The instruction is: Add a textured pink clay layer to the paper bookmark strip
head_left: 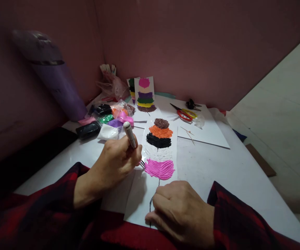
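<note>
On the white table (199,166), card (136,199): lying flat toward the wearer, with lower part under right hand (182,211). Judged light, thin and apt to slide or bend if unheld. Best taken by side edges or bare lower margin, clear of coloured bands.
Pink band (160,169): lowest of five on card, finely ridged. Judged soft and clay-like, likely to dent or smear under a fingertip.
Bands above: white band (161,153), black band (158,140), orange band (161,131), brown band (161,123), in rising order. Likely just as easily marked; not to be used as handholds.
Fork (130,134): tines at left edge of pink band; touching or just short, cannot tell. Judged stiff and slim, best held low on handle for light pressure.
Left hand (116,158): closed around fork handle in a narrow, pen-like grip.
Right hand: curled, resting on card over drawn stem (150,205). Fingertips hidden; cannot tell whether pinching anything.
Scissors (185,114): beyond card to the right, well apart from both hands.
</note>
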`<state>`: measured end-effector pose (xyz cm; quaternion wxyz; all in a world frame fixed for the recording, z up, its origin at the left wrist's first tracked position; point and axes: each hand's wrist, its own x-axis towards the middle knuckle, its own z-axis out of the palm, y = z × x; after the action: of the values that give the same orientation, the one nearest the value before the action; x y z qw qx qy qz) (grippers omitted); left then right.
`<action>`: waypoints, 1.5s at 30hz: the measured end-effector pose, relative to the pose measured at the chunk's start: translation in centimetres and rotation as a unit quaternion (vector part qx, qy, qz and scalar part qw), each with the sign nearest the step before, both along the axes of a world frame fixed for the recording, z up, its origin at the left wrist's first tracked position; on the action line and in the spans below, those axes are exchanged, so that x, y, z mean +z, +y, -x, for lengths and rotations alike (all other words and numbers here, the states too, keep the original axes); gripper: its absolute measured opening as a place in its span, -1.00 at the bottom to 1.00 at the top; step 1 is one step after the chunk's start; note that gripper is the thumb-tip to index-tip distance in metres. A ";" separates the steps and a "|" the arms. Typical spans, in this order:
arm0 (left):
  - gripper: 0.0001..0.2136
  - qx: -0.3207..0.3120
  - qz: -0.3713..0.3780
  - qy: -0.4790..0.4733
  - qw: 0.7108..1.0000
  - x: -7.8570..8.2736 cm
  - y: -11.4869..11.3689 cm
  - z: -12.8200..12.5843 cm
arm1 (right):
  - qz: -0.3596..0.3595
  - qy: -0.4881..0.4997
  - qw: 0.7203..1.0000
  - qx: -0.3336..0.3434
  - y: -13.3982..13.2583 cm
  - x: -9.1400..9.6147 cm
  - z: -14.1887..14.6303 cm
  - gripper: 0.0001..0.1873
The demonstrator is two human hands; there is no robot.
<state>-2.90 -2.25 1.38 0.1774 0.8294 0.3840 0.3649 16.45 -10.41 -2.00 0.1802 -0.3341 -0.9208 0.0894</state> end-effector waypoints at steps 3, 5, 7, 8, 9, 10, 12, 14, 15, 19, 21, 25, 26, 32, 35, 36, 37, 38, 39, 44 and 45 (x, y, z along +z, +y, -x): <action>-0.83 -0.008 0.006 0.000 1.000 -0.1 0.1 0.0 | -0.005 0.002 1.000 -0.001 0.0 0.0 0.0 -0.61; -0.83 -0.009 -0.001 0.003 1.000 -0.2 0.2 0.0 | -0.004 0.002 1.000 -0.002 0.0 0.0 0.0 -0.61; -0.83 -0.007 -0.010 0.005 1.000 -0.3 0.4 0.1 | -0.003 0.002 1.000 -0.003 0.0 0.1 0.1 -0.61; -0.84 -0.006 -0.013 0.006 1.000 -0.3 0.4 0.1 | -0.003 0.002 1.000 -0.004 0.0 0.1 0.1 -0.61; -0.84 -0.004 -0.015 0.008 1.000 -0.3 0.4 0.1 | -0.002 0.002 1.000 -0.004 0.0 0.1 0.1 -0.61; -0.84 -0.004 -0.018 0.008 1.000 -0.3 0.5 0.1 | -0.003 0.002 1.000 -0.005 0.0 0.1 0.1 -0.61; -0.84 -0.005 -0.019 0.006 1.000 -0.2 0.5 0.0 | -0.005 0.002 1.000 -0.005 0.0 0.1 0.1 -0.61; -0.83 -0.003 -0.021 0.006 1.000 -0.2 0.5 0.0 | -0.005 0.004 1.000 -0.005 0.0 0.1 0.1 -0.60; -0.83 0.000 -0.028 0.005 1.000 -0.2 0.5 0.0 | -0.004 0.004 1.000 -0.005 -0.1 0.1 0.1 -0.59; -0.83 0.008 -0.047 0.009 0.999 -0.4 0.5 0.0 | -0.005 0.006 1.000 -0.003 -0.1 0.1 0.0 -0.57; -0.83 0.009 -0.049 0.006 0.999 -0.4 0.5 0.0 | -0.006 0.006 1.000 -0.002 -0.1 0.0 0.0 -0.56; -0.81 0.018 -0.031 -0.005 0.999 -0.2 0.4 0.1 | -0.006 0.006 1.000 0.002 0.0 -0.1 0.1 -0.57; -0.81 0.018 -0.023 -0.005 1.000 -0.1 0.3 0.1 | -0.006 0.006 1.000 0.002 0.0 -0.1 0.1 -0.57; -0.80 0.006 0.015 -0.012 1.000 0.1 0.0 0.0 | -0.005 0.010 1.000 -0.001 0.0 0.1 0.1 -0.56; -0.82 0.002 0.010 -0.001 1.000 0.0 0.2 0.0 | -0.003 0.002 1.000 0.003 0.0 0.2 0.1 -0.56; -0.82 0.002 0.007 0.002 1.000 -0.1 0.2 0.0 | -0.003 0.000 1.000 0.003 -0.1 0.2 0.1 -0.57; -0.83 0.002 0.002 0.003 1.000 -0.2 0.3 0.0 | -0.003 -0.002 1.000 0.001 -0.1 0.2 0.1 -0.57; -0.83 0.002 -0.001 0.004 1.000 -0.3 0.4 0.1 | -0.002 -0.004 1.000 0.000 -0.1 0.2 0.1 -0.57; -0.84 0.004 -0.006 0.004 1.000 -0.3 0.4 0.1 | -0.002 -0.004 1.000 -0.001 -0.1 0.2 0.1 -0.57; -0.84 0.007 -0.019 -0.005 1.000 -0.2 0.4 0.0 | -0.002 -0.009 1.000 0.002 -0.1 0.2 0.1 -0.56; -0.83 0.009 -0.017 -0.009 1.000 -0.1 0.3 0.0 | -0.003 -0.010 1.000 0.003 0.0 0.2 0.1 -0.56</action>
<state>-2.90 -1.97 1.32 0.1635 0.8253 0.3836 0.3807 16.33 -10.45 -1.80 0.1713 -0.3319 -0.9238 0.0839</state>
